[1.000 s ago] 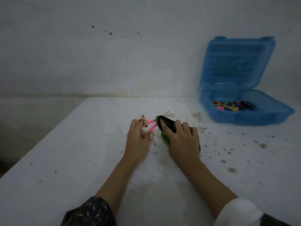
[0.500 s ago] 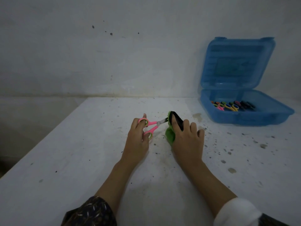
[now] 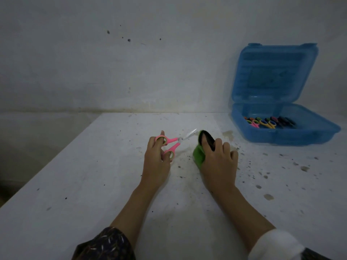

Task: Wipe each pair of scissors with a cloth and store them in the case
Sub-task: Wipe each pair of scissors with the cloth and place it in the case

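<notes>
Pink scissors (image 3: pixel 171 143) have slid clear of the cloth (image 3: pixel 200 156) — left hand (image 3: pixel 156 162) pinching handles, right hand (image 3: pixel 218 162) gripping cloth; wiped, ready for the case (image 3: pixel 281 136).

No legible text, labels, brands or numbers.

We find nothing readable on any surface: the open lid of the blue case (image 3: pixel 272 72) carries a moulded rectangular panel with faint raised marks, too blurred for us to tell whether they are lettering; the pink scissors (image 3: pixel 173 142) show us no print on handles or blades; the green cloth (image 3: pixel 199 156) bears no tag or mark that we can make out; the scissors inside the case (image 3: pixel 268 122) are too small for us to read; the white table (image 3: pixel 93 184) carries only dark specks and stains.
</notes>
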